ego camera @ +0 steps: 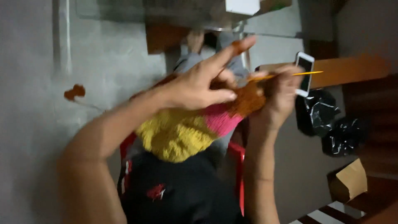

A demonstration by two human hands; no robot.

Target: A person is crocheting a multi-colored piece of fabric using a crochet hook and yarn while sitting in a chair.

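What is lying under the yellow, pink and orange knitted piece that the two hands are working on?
Under the yellow, pink and orange knitted piece a black garment and parts of a red chair frame show. What lies directly beneath its middle is covered by the knitting and the left hand.

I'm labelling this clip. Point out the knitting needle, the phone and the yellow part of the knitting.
knitting needle (306, 73), head view, its bare tip.
phone (305, 72), head view, screen.
yellow part of the knitting (176, 135), head view, its middle.

Both forearms are bare, with no sleeves, watch or rings to see. The person wears a black garment (174, 191) with a small red mark and grey trousers (226, 45).
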